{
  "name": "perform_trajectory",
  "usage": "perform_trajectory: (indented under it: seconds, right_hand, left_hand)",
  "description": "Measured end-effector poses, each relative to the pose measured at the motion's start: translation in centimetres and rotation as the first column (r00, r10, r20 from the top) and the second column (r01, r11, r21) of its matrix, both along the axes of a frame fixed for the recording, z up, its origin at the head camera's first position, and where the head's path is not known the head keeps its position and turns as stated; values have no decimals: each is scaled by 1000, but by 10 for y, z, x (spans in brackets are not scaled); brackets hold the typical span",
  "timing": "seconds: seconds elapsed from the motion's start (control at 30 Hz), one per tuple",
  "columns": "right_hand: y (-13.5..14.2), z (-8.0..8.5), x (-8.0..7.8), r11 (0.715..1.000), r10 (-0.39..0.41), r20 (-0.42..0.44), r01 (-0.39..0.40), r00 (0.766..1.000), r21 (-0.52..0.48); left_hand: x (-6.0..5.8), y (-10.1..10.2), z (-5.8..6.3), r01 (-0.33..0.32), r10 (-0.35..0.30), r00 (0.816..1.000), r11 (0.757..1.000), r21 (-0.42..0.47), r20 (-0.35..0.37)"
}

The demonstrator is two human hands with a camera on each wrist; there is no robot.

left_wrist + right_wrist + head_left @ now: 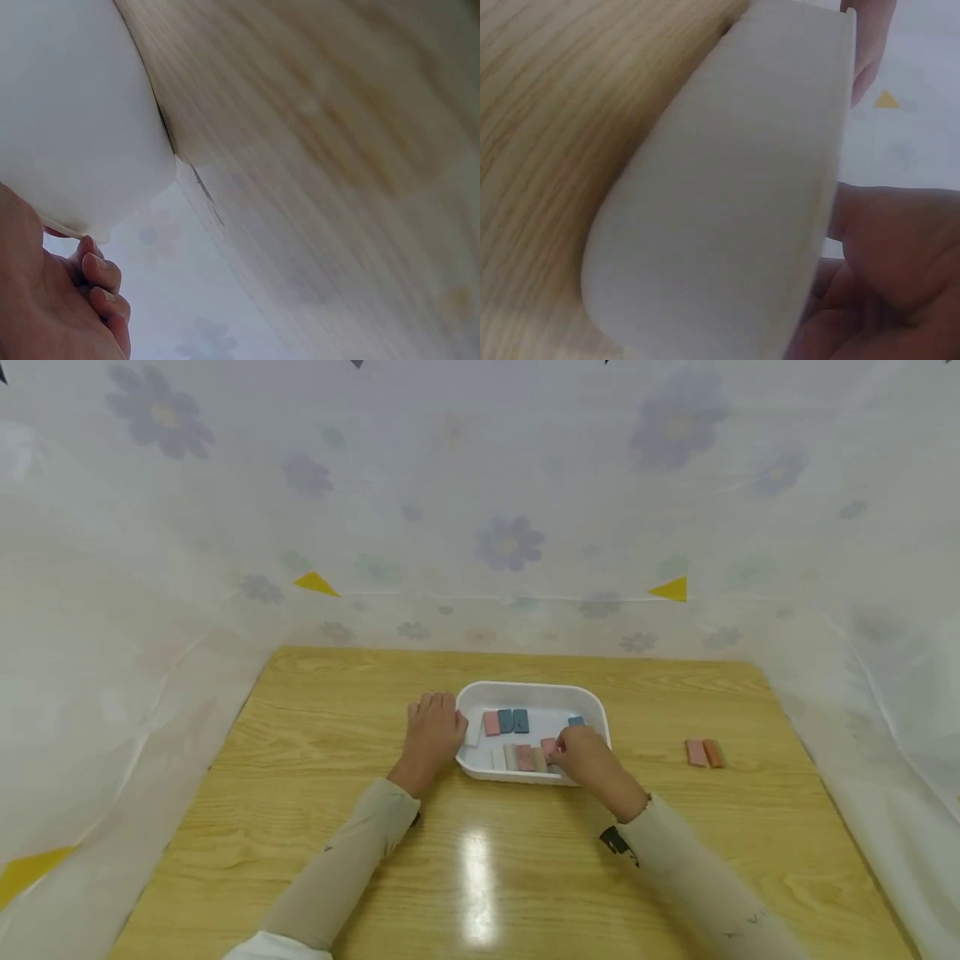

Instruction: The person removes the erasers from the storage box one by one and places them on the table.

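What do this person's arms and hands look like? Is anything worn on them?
The left sleeve and right sleeve are long and beige, with small dark marks. White cloth shows near the left elbow. A black piece, perhaps a strap, shows by the right cuff; a smaller dark bit by the left. The fingers wear no gloves.

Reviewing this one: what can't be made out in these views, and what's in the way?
- Head: the right hand partly covers the blue block and pink block, so its grip is uncertain.
- Head: any markings on the dark blue-green blocks are too small to read.
- Left wrist: the picture's edge cuts off the left hand.
- Both wrists: the tray's wall hides its contents.
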State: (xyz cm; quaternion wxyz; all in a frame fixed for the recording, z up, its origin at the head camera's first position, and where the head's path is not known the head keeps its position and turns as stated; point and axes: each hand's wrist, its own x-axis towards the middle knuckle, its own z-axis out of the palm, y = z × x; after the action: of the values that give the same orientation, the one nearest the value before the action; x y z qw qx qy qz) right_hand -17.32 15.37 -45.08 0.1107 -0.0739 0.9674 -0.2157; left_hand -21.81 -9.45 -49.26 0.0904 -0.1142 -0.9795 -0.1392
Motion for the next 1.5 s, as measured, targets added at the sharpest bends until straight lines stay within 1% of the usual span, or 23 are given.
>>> perform_trajectory:
  seconds: [0.17, 0.23, 0.43, 0.6, 0.77, 0.87, 1.07, 1.27, 1.37, 1.43, 1.5]
  right_hand:
    - [-3, -9, 0, 997, -74, 69, 75, 995, -12]
    - [-3, -11, 0, 996, -86, 80, 88, 993, -22]
    - [-3, -13, -3, 996, -79, 51, 80, 996, -25]
    - [-4, -16, -6, 998, -68, -7, 68, 998, 0]
    - [-4, -21, -9, 997, -80, -52, 81, 995, 13]
    - [-4, -22, -9, 995, -96, -48, 96, 994, -9]
    - [-4, -24, -8, 995, -98, -66, 95, 993, -41]
    - [-1, -19, -3, 987, -119, -46, 114, 992, -115]
    - [2, -12, 0, 985, -117, -93, 103, 989, -140]
    - [6, -7, 2, 986, -109, -148, 89, 983, -140]
    - [10, 0, 3, 986, -116, -176, 91, 978, -140]
  left_hand:
    - [1, 2, -1, 9, -9, 1000, 1000, -2, 3]
    - [1, 3, -1, 8, -8, 1000, 1000, -4, 0]
    - [1, 1, 0, 5, -5, 1000, 1000, -8, -8]
    - [0, 2, 0, 6, -6, 1000, 1000, -21, -8]
    - [0, 2, 0, 9, -9, 1000, 1000, -15, -8]
    - [0, 2, -1, 8, -8, 1000, 1000, -7, -10]
    - [0, 2, -3, 3, -3, 1000, 1000, -6, -23]
    - [1, 3, -2, 2, -2, 1000, 1000, -13, -28]
    - [1, 3, -1, 1, -1, 1000, 1000, -15, -21]
    - [2, 2, -1, 1, -1, 1000, 1000, -17, -23]
    - [2, 2, 1, 2, -2, 1000, 1000, -15, -24]
